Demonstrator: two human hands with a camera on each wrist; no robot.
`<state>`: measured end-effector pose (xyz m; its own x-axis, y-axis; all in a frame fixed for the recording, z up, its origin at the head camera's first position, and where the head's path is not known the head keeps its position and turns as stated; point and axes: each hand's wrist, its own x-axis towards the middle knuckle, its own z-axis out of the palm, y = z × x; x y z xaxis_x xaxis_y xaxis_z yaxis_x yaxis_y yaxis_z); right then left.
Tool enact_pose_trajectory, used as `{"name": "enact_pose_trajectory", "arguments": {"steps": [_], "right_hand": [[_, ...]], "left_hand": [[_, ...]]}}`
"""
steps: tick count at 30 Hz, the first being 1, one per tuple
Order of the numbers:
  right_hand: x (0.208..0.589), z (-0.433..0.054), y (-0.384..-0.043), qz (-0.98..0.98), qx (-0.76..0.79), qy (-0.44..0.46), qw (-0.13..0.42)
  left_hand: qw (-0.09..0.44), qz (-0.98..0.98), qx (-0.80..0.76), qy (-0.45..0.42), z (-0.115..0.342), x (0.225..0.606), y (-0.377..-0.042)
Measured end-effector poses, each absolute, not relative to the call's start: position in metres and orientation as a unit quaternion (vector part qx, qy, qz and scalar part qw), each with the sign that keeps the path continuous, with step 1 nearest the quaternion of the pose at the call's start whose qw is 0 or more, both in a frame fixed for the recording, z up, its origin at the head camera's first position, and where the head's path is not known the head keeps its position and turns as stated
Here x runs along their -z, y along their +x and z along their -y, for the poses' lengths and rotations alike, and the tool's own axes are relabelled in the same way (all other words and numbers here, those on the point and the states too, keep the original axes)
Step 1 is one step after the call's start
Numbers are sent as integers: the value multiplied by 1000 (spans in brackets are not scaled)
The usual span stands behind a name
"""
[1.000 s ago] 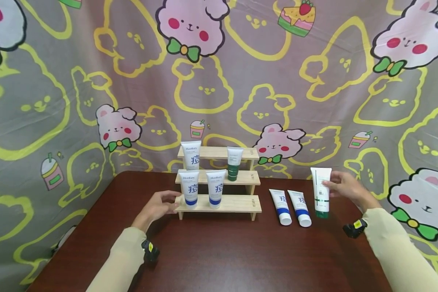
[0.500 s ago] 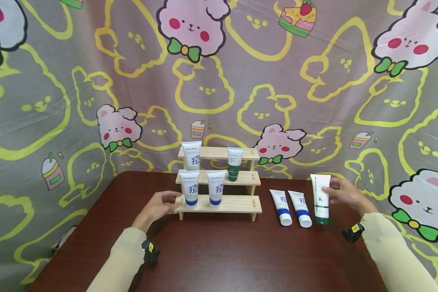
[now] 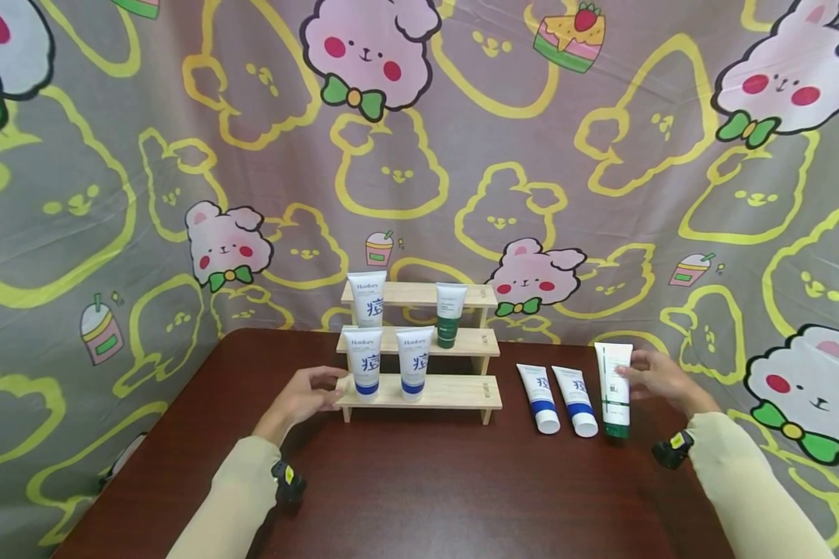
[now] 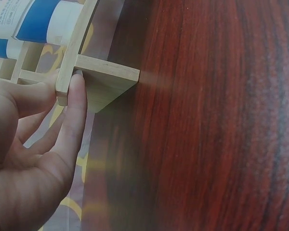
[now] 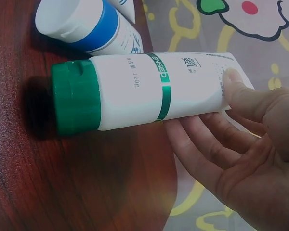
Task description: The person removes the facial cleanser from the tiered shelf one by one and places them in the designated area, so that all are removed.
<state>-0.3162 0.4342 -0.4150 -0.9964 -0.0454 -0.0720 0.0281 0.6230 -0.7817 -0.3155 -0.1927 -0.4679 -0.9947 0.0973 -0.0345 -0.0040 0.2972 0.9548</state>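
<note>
My right hand holds a white tube with a green cap upright, cap down on the table at the right. In the right wrist view my thumb lies on the tube and my fingers lie behind it. My left hand grips the left end of the lowest step of a three-step wooden shelf. The left wrist view shows my fingers on the end of that plank.
Two white tubes with blue bands lie side by side between the shelf and my right hand. Several tubes stand on the shelf, one dark green. The dark wooden table is backed by a cartoon-print cloth.
My right hand has lowered the green-capped tube a little, so its cap sits lower on the table. My left hand has stayed at the shelf's end.
</note>
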Motion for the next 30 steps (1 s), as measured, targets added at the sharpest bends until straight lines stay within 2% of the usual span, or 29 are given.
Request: {"name": "enact_pose_trajectory", "arguments": {"steps": [18, 30], "right_hand": [[423, -434, -314, -900, 432, 45, 29], [437, -435, -320, -889, 449, 84, -20]], "left_hand": [[44, -804, -593, 30, 193, 470, -315], [43, -802, -595, 30, 193, 468, -315]]}}
